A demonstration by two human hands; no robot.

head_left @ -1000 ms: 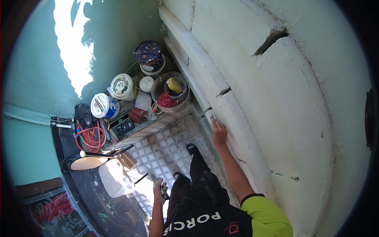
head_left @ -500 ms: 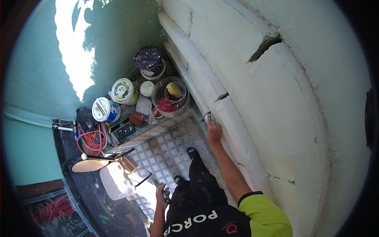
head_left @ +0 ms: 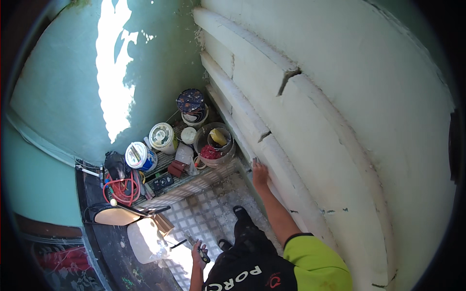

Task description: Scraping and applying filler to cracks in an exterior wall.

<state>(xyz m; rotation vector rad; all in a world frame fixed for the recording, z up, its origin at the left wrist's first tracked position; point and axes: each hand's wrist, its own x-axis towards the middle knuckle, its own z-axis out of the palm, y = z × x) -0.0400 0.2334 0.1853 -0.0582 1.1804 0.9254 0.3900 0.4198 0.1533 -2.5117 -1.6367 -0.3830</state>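
My right hand (head_left: pixel 259 172) reaches to the lowest white stepped ledge (head_left: pixel 233 128) on the right-hand wall. Its fingertips are bent at a small break in that edge; whether they hold something small is hard to make out. My left hand (head_left: pixel 199 253) hangs low beside my dark trousers, closed around a scraper-like tool (head_left: pixel 204 253) with a black handle and a greyish blade pointing up and left. Above my right hand, wider dark cracks (head_left: pixel 287 78) cut the upper ledges.
Along the far wall, a slatted shelf (head_left: pixel 208 172) carries several paint buckets (head_left: pixel 162 138), a clear tub (head_left: pixel 204 140), a red hose (head_left: pixel 121 189) and bags. Left of my legs are a beige oval piece (head_left: pixel 116 217), a pale plastic container (head_left: pixel 145 242) and a dark counter (head_left: pixel 107 257). The floor (head_left: pixel 194 218) is tiled.
The view has tilted upward, so the scene sits lower in the picture. My right fingertips have moved slightly up the ledge to the break. My left hand still holds the tool.
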